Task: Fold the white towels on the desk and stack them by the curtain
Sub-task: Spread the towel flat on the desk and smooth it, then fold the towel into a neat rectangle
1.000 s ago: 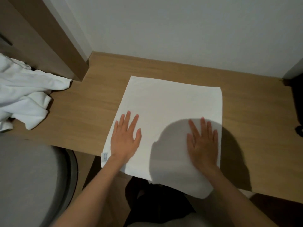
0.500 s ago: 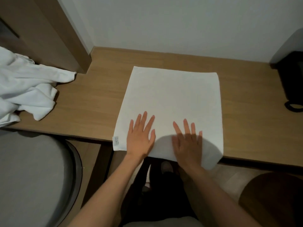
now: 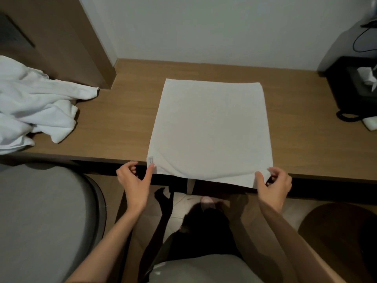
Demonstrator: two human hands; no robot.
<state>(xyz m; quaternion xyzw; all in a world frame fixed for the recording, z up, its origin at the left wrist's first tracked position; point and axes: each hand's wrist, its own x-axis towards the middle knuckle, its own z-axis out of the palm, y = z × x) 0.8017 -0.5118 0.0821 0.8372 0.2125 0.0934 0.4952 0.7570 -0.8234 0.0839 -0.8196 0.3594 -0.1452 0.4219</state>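
So the white towel (image 3: 210,127) lies flat mid-desk (image 3: 122,119), its near edge hanging over the desk's front. The right hand (image 3: 273,186) pinches the near right corner, thumb on top. The left hand (image 3: 134,184) has its thumb on the tagged corner and the other fingers curled clear, so I can't tell if it's gripping. Crumpled towels (image 3: 34,111) sit at the desk's left end.

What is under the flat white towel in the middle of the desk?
The wooden desk lies under the towel; its near edge hangs past the desk front. Whether anything lies between them cannot be seen, because the cloth covers it.
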